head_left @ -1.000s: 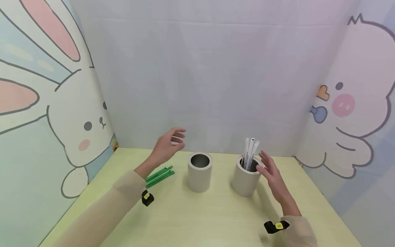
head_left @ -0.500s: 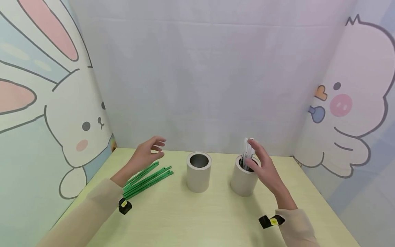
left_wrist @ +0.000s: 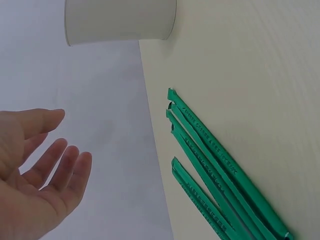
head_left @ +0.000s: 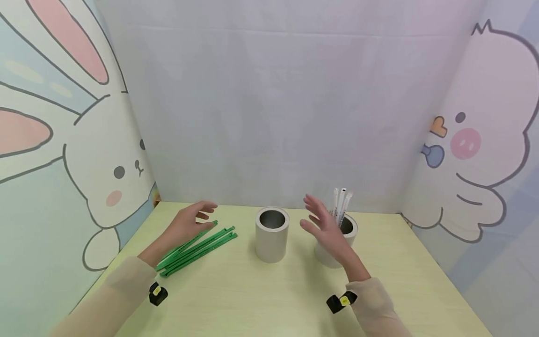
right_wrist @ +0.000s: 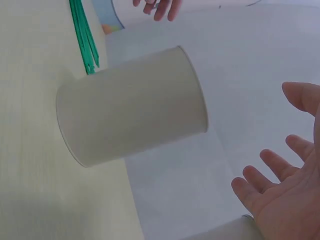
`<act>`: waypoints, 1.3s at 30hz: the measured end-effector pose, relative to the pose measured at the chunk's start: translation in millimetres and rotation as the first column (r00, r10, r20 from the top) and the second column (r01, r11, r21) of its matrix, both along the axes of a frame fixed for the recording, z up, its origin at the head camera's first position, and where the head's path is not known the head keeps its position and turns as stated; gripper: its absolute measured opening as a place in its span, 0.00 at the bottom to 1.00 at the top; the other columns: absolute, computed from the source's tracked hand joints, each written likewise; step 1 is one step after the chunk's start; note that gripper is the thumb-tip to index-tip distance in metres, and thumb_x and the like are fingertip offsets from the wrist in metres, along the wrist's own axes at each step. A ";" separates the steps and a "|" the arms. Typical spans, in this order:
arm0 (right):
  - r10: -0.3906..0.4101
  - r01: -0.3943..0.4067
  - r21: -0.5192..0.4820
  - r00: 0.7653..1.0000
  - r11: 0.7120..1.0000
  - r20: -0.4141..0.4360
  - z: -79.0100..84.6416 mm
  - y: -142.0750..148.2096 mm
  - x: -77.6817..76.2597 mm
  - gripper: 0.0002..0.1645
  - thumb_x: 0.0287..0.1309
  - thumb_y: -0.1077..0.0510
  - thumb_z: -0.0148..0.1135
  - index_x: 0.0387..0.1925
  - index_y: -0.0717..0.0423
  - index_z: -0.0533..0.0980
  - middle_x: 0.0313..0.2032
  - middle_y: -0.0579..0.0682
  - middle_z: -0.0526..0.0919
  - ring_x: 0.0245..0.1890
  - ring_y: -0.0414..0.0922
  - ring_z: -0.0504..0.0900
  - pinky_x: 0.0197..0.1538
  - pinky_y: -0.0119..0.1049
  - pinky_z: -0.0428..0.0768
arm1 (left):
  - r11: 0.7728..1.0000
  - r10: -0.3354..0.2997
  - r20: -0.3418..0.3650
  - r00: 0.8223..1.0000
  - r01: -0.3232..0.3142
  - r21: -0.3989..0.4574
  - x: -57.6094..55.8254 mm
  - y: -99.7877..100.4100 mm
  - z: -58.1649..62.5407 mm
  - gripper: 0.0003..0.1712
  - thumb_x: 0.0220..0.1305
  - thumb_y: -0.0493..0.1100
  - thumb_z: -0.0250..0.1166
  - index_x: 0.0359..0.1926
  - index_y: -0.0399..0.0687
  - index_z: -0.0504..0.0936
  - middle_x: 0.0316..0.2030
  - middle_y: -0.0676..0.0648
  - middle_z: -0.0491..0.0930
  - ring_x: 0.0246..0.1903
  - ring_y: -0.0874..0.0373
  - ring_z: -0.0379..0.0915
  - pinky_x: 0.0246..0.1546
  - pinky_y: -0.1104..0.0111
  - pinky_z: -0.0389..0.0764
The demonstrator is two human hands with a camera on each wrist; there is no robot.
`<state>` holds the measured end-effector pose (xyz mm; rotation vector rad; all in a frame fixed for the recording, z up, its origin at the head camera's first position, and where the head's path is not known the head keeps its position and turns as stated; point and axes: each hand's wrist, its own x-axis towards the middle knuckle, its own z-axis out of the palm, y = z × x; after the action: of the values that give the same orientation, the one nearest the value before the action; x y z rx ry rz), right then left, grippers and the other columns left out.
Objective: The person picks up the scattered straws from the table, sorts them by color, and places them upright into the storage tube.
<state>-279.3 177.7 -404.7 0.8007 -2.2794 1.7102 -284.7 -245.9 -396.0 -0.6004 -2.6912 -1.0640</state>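
Observation:
In the head view, my left hand (head_left: 187,223) hovers over several green paper-wrapped straws (head_left: 201,250) lying on the table at the left. Its fingers are loosely bent with nothing between them, as the left wrist view also shows. My right hand (head_left: 326,229) hangs in the air in front of the right-hand cup (head_left: 351,230), partly covering it. Several white wrapped straws (head_left: 342,206) stand in that cup. The right hand's fingers are spread and hold nothing. Between the hands a second off-white cup (head_left: 271,241) stands upright, its dark inside showing no straws.
The pale yellow-green table (head_left: 252,299) runs back to a light grey cloth wall (head_left: 269,117). Printed side walls with a cartoon rabbit (head_left: 105,159) and a cartoon chick (head_left: 484,126) enclose it left and right.
My left hand has moved left and lower, from beside the middle cup to over the green straws. My right hand has swept left, from the right cup's far side past the white straws.

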 end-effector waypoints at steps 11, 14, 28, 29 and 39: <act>0.011 -0.001 -0.064 0.988 0.998 0.152 -30.5 -33.6 -7.0 0.45 0.75 0.59 0.64 0.84 0.50 0.54 0.81 0.59 0.60 0.81 0.63 0.57 0.80 0.63 0.57 | 0.999 -0.033 0.031 0.999 0.034 -0.039 8.5 -6.9 -20.9 0.28 0.68 0.33 0.72 0.68 0.41 0.78 0.59 0.37 0.82 0.53 0.39 0.83 0.51 0.51 0.87; 0.011 0.013 -0.122 0.980 0.992 0.201 -37.3 -40.0 -8.3 0.45 0.75 0.59 0.64 0.84 0.51 0.54 0.80 0.61 0.60 0.81 0.63 0.57 0.80 0.62 0.58 | 0.998 -0.036 0.054 0.998 0.039 -0.046 10.0 -9.1 -26.7 0.27 0.68 0.33 0.72 0.67 0.42 0.78 0.59 0.38 0.82 0.53 0.40 0.83 0.50 0.53 0.87; -0.004 0.072 -0.218 0.955 0.973 0.296 -62.4 -51.5 -10.9 0.44 0.76 0.53 0.62 0.84 0.50 0.55 0.80 0.58 0.61 0.81 0.60 0.59 0.80 0.64 0.57 | 0.994 -0.054 0.089 0.995 0.062 -0.088 17.2 -11.8 -44.7 0.27 0.65 0.32 0.74 0.64 0.39 0.80 0.55 0.37 0.84 0.49 0.41 0.84 0.47 0.57 0.87; -0.006 0.075 -0.222 0.955 0.972 0.298 -63.5 -52.2 -10.9 0.44 0.76 0.53 0.62 0.84 0.50 0.55 0.80 0.58 0.61 0.81 0.60 0.59 0.80 0.64 0.56 | 0.994 -0.051 0.095 0.994 0.060 -0.091 17.1 -12.3 -46.1 0.27 0.65 0.32 0.74 0.64 0.39 0.80 0.55 0.36 0.84 0.49 0.41 0.84 0.47 0.57 0.87; -0.005 0.090 -0.255 0.949 0.963 0.316 -73.4 -59.8 -9.7 0.41 0.76 0.52 0.61 0.83 0.47 0.57 0.80 0.59 0.63 0.80 0.60 0.60 0.80 0.63 0.56 | 0.995 -0.037 0.172 0.984 0.052 -0.084 16.9 -15.3 -57.1 0.27 0.65 0.30 0.73 0.65 0.38 0.79 0.53 0.34 0.84 0.48 0.44 0.83 0.42 0.58 0.86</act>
<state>-289.0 117.9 -478.1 0.4406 -2.1546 2.1940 -267.8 -261.3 -453.2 -0.6137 -2.8986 -1.0576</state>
